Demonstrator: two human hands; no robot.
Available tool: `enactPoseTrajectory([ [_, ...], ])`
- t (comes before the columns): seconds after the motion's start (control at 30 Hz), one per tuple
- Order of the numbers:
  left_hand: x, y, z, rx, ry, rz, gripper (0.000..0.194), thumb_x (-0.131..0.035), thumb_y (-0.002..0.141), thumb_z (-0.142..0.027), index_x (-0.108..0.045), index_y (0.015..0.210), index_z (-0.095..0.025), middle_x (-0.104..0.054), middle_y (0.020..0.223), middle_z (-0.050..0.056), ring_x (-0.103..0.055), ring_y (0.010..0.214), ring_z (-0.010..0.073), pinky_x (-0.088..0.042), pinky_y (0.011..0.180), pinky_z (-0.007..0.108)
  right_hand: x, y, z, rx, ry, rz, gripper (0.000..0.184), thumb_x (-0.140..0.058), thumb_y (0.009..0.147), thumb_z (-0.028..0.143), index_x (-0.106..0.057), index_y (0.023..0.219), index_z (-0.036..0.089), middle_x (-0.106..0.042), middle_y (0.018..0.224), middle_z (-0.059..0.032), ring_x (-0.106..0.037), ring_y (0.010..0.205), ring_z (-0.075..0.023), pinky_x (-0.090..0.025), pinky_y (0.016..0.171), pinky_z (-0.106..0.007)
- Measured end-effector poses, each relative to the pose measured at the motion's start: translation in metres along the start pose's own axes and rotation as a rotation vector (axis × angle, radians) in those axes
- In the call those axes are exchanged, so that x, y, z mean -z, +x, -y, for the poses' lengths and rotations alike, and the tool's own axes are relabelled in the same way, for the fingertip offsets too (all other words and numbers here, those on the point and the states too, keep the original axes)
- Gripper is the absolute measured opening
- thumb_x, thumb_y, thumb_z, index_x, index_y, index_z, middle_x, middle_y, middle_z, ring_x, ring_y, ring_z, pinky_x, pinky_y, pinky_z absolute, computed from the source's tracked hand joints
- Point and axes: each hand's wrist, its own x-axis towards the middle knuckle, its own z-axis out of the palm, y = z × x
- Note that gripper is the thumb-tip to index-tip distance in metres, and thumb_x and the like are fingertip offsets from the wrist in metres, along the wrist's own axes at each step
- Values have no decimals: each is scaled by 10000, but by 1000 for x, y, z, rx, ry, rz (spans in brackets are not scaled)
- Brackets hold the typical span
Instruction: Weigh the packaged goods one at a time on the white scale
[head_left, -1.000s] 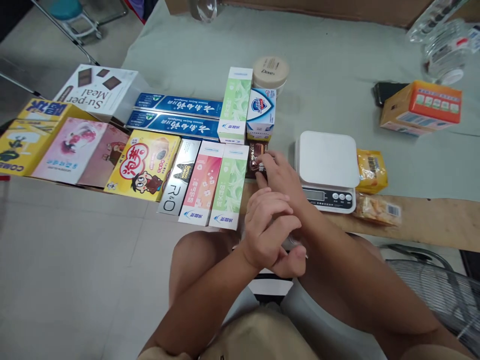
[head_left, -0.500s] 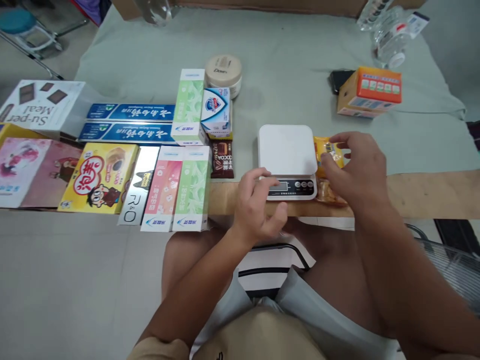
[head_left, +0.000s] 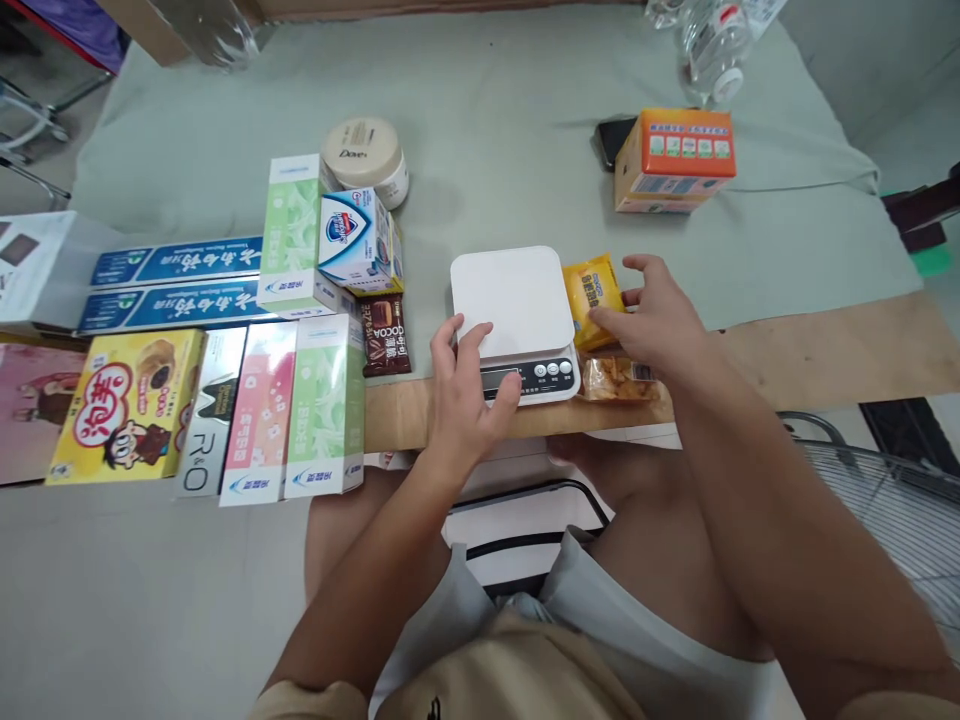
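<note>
A white kitchen scale [head_left: 511, 300] with a dark display strip sits near the table's front edge. My left hand [head_left: 471, 395] is at its front left corner, fingers spread over the plate's edge and display. To the right of the scale lies a yellow snack packet [head_left: 592, 300]. My right hand [head_left: 651, 312] reaches it from the right, the thumb tip at the packet's lower right edge and the other fingers apart from the thumb. Just below is a clear packet of brown snack pieces [head_left: 616, 380]. A brown cocoa snack packet [head_left: 386, 335] lies left of the scale.
On the left stand several boxes, including a green-and-white box [head_left: 326, 400], a pink box [head_left: 259, 410], a yellow snack box [head_left: 124, 405] and a soap box [head_left: 352, 240]. Behind them is a Dove jar [head_left: 364, 155]. An orange pack [head_left: 675, 160] and a plastic bottle [head_left: 712, 50] are back right.
My right hand has left the brown cocoa packet and moved right to the yellow packet. My left hand has moved to the scale's front left. The view has swung right.
</note>
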Motion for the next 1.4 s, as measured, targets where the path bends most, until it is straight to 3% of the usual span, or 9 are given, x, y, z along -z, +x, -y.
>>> enactPoseTrajectory([
  [0.1, -1, -1, 0, -2, -12, -17, 676, -352, 1009, -714, -495, 1411, -189, -406, 1497, 212, -477, 1436, 365, -429, 1193, 585, 9, 1, 1, -38, 93, -49, 776, -760, 746, 215, -496, 1473, 271, -692, 1170, -100, -727, 879, -252, -646, 801, -477],
  [0.17, -2, -3, 0, -9, -21, -40, 674, -345, 1011, -714, -495, 1404, -188, -412, 1482, 212, -487, 1427, 360, -437, 1188, 577, 16, -1, 1, -22, 94, -170, 727, -757, 762, 206, -524, 1450, 244, -682, 1210, -126, -726, 981, -265, -622, 908, -491],
  [0.3, -2, -4, 0, -26, -30, -71, 684, -328, 1017, -712, -491, 1405, -171, -430, 1458, 217, -510, 1403, 348, -456, 1175, 558, 8, -14, 4, 214, 236, -336, 570, -713, 809, 250, -523, 1347, 244, -677, 1232, -129, -727, 1036, -246, -618, 897, -426],
  [0.47, 3, -4, 3, -52, -34, -78, 662, -346, 1032, -672, -475, 1433, -161, -463, 1496, 226, -502, 1435, 336, -446, 1196, 542, -44, -34, 21, 482, 179, -72, 543, -657, 852, 325, -486, 1366, 294, -686, 1108, -51, -723, 817, -192, -629, 711, -371],
  [0.57, 4, -4, 6, -82, -35, -57, 657, -354, 1041, -637, -447, 1486, -162, -486, 1554, 214, -441, 1504, 353, -383, 1249, 565, -64, -38, 33, 521, -15, -77, 444, -621, 886, 333, -536, 1318, 274, -686, 1047, -50, -713, 872, -223, -623, 792, -429],
  [0.8, 5, -4, 6, -121, -17, -18, 665, -363, 1043, -589, -431, 1540, -152, -510, 1595, 198, -405, 1554, 366, -300, 1302, 601, -52, -38, 35, 565, -288, -332, 358, -626, 896, 398, -666, 1210, 230, -646, 1167, -144, -668, 1089, -316, -534, 1004, -566],
  [0.93, 6, -4, 4, -117, -9, -25, 654, -383, 1036, -563, -454, 1530, -141, -515, 1598, 191, -396, 1559, 370, -298, 1308, 596, -47, -38, 29, 610, -285, -303, 353, -584, 905, 402, -640, 1202, 221, -681, 1162, -143, -667, 1086, -304, -519, 1006, -545],
  [1.13, 6, -3, -2, -89, 22, 27, 647, -425, 1012, -539, -503, 1502, -125, -603, 1524, 161, -390, 1562, 390, -317, 1296, 578, -55, -41, 31, 536, -337, -228, 425, -583, 872, 454, -626, 1233, 235, -751, 1067, -123, -674, 1050, -354, -519, 937, -589],
  [1.4, 10, -6, -4, -120, -8, 44, 653, -412, 1004, -560, -524, 1494, -144, -595, 1538, 187, -430, 1554, 376, -317, 1271, 580, -66, -48, 36, 693, -39, -133, 449, -552, 844, 298, -530, 1290, 251, -710, 1125, -73, -676, 954, -228, -588, 884, -440],
])
